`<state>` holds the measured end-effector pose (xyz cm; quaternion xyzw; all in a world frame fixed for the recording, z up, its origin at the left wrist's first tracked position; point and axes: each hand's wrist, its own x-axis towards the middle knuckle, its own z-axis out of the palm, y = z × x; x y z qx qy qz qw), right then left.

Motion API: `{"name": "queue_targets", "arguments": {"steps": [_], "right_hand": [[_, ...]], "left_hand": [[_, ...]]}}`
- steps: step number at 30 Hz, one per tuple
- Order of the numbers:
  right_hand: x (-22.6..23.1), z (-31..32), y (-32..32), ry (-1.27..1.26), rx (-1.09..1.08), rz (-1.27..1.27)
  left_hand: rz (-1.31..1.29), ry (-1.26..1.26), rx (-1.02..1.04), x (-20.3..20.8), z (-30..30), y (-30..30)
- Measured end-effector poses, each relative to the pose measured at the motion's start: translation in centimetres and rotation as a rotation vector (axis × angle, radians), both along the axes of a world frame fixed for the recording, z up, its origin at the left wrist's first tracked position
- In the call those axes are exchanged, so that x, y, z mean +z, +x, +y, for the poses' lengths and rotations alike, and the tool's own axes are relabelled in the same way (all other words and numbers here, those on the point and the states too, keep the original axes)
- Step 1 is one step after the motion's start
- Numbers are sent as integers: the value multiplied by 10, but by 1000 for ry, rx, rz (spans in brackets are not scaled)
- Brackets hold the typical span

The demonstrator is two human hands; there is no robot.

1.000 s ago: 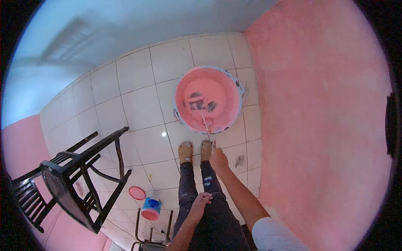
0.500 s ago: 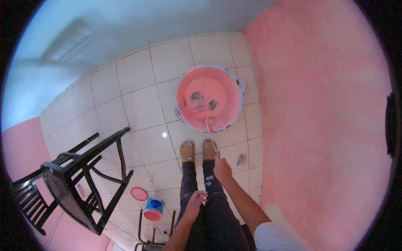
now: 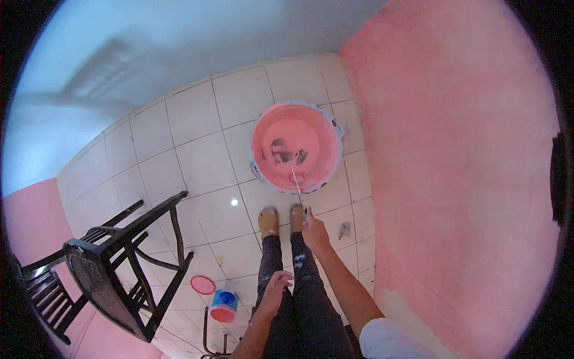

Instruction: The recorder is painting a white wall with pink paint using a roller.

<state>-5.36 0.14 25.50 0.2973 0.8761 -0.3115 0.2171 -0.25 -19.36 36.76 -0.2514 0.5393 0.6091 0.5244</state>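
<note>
My right hand [image 3: 314, 233] is wrapped round the handle of a paint roller [image 3: 299, 187]. Its thin, pale shaft slants over the near rim of a large round tub [image 3: 255, 160]. Pink paint [image 3: 297, 133] lies in the tub, with dark patches on its surface around the roller's far end. The roller's head is coated or sunk in paint, so its outline is hard to make out. Over my left thigh, my left hand [image 3: 278, 283] hangs with loosely bent fingers and nothing visible in them.
Black chairs [image 3: 128, 257] stand at the left. Behind my left arm are a blue bucket [image 3: 224, 305] with pink inside and a pink lid [image 3: 202, 285]. A small grey piece [image 3: 344, 230] lies on the tiles near the pink wall [image 3: 460, 179] at the right.
My right hand has risen slightly in view and moved a little left, with the roller's shaft shifting inside the tub. The view has tilted slightly. My left hand stays over my thigh.
</note>
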Motion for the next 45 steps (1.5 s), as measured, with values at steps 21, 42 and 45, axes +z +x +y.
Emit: {"name": "queue_targets", "arguments": {"steps": [21, 42, 45], "right_hand": [[165, 10, 89, -985, -1012, 225], [436, -219, 481, -8, -1178, 358], [472, -292, 557, -116, -1543, 457]], "left_hand": [[94, -45, -199, 61, -12, -60], [126, 556, -689, 260, 123, 289], [-42, 562, -946, 307, 80, 409]]}}
